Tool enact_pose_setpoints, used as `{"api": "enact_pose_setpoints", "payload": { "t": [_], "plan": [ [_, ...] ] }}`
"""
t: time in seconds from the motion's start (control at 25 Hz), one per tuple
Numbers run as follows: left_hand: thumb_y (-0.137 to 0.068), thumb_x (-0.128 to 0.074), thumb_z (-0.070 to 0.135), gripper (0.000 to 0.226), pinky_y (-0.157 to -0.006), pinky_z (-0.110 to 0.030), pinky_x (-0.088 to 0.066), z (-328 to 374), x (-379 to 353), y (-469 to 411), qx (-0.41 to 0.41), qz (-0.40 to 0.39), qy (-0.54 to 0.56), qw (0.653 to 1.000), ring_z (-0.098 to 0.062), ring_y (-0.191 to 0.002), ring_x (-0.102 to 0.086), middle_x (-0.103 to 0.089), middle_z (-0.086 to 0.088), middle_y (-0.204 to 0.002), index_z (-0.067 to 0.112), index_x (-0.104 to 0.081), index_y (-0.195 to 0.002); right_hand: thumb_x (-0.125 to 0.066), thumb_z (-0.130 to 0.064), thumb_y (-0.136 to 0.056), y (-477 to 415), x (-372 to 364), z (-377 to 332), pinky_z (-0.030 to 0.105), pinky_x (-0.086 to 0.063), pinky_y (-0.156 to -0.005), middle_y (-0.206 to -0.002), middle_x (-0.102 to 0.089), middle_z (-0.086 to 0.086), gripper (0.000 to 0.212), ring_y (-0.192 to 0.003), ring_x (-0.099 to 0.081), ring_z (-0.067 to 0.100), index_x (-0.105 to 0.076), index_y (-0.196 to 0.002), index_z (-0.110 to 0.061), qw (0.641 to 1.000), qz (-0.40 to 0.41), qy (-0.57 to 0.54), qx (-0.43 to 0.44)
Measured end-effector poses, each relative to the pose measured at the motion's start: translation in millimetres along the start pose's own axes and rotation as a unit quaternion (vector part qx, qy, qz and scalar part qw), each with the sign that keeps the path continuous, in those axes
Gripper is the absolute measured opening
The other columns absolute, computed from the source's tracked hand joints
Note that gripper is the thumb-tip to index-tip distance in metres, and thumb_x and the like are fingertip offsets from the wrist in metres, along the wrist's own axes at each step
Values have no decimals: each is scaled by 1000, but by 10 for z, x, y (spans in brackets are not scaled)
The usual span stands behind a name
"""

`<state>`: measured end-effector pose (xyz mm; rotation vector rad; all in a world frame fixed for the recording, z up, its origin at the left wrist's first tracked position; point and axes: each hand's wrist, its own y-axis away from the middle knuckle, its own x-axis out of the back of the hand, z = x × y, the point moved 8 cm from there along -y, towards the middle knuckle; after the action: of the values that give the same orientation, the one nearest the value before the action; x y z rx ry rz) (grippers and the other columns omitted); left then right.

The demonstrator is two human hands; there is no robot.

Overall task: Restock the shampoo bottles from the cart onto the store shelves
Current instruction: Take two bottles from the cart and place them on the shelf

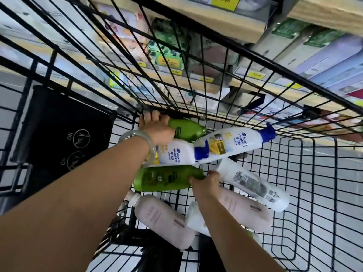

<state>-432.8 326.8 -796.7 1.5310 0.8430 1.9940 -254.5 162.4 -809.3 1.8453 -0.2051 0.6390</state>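
Observation:
Both my arms reach down into a black wire cart (306, 193). My left hand (157, 130), with a clear bangle on the wrist, grips the far green shampoo bottle (186, 130). My right hand (206, 183) grips the cap end of the nearer green bottle (165, 178). Between them lie two white bottles with blue caps (231, 142), (176, 154). A white bottle (253, 183) and two pink bottles (163, 218), (245, 211) lie nearer me.
Beyond the cart's far wall stand wooden store shelves (222, 20) with packaged goods and yellow price tags (224, 1). A black child-seat flap (64, 132) closes the cart's left end. Grey floor shows through the wire bottom.

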Motion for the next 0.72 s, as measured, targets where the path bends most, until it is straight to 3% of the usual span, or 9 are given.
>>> {"api": "enact_pose_setpoints", "payload": {
  "t": [0.08,0.16,0.28,0.36,0.44,0.56,0.72],
  "plan": [
    [-84,-54,39,61,-113,-45,-18,-26,-26,-6,-4,3,23,1000,-31,-134,-20,-28,-8,-142,29,-29,-139,-70,-36,-65,-39,-88,18,45,-48,-97,-125,-54,8,76,-116,-53,31,-43,-132,-12,999,-32,2,-6],
    [-79,-63,49,68,-109,-47,-23,-53,-39,0,-20,12,3,1000,-32,-132,-25,-34,-8,-140,27,-31,-136,-67,-40,-55,-51,-100,51,46,-50,-95,-119,-58,8,74,-110,-55,29,-52,-122,-13,999,-49,-11,-15],
    [-75,-63,63,71,-105,-49,-28,-140,-41,21,-18,5,-68,998,-36,-132,-23,-31,-10,-141,23,-43,-130,-71,-36,-72,6,-16,88,42,-48,-94,-117,-54,6,57,-111,-52,27,-48,-118,-14,998,-60,-29,-16],
    [-75,-64,61,66,-99,-46,-37,-160,-56,76,-10,14,-62,998,-36,-127,-35,-33,-13,-139,21,-47,-125,-73,-34,-77,26,18,133,38,-48,-87,-114,-54,4,50,-108,-54,25,-45,-114,-16,995,-80,-61,-13],
    [-77,-67,55,63,-89,-42,-44,-131,-28,185,-21,53,-29,998,-32,-110,-53,-49,-11,-127,19,-45,-124,-78,-30,-73,96,51,153,42,-53,-86,-113,-57,6,48,-102,-60,26,-44,-104,-18,989,-99,-110,-5],
    [-78,-67,51,59,-74,-35,-47,-81,141,454,-61,106,-23,992,-29,-95,-61,-62,-8,-106,18,-43,-120,-82,-19,-69,276,221,179,49,-56,-85,-105,-57,10,49,-94,-64,30,-41,-95,-21,985,-105,-140,1],
    [-74,-69,56,65,-73,-35,-47,-28,280,885,-83,91,-44,991,-28,-96,-62,-64,-7,-106,18,-44,-120,-79,-12,-71,614,673,45,32,-49,-62,-89,-51,3,53,-75,-53,16,-40,-106,-11,992,-93,-36,77]
  ]
}}
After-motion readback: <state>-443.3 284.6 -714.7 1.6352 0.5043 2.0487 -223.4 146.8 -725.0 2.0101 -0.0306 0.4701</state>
